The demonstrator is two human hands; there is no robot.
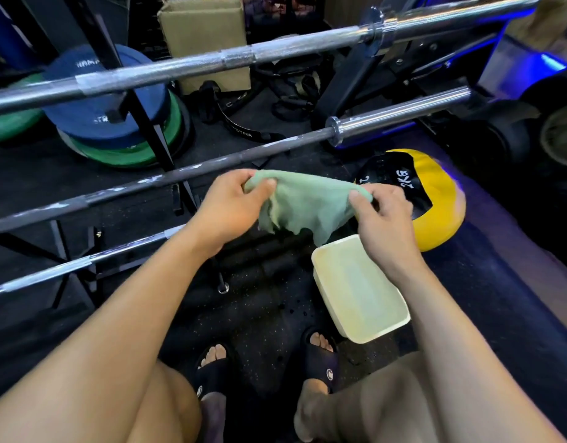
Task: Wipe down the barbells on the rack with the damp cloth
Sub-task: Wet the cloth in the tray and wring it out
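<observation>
- I am looking at three barbells lying across the rack, all slanting up from near left to far right: the far chrome barbell (237,55), the dark middle barbell (167,179) with worn pale patches and a chrome sleeve at its right end, and the near barbell (84,262), whose right part is passing out of sight behind my left forearm.
- I am seeing a stack of blue and green weight plates (116,123) sitting on the floor at far left, behind the rack's black upright.
- A yellow and black medicine ball (435,199) marked 2KG is resting on the floor at right, just beyond the tub.
- A pale rectangular tub (359,292) is sitting on the dark floor mat, near right; I cannot tell whether it is holding water.
- The green cloth (304,206) is hanging stretched between both hands, just this side of the middle barbell and above the tub's far left corner, touching no bar.
- My left hand (231,206) is pinching the cloth's left edge with thumb and curled fingers.
- My right hand (384,215) is pinching the right edge the same way.
- Open floor is lying between the tub and the near barbell.
</observation>
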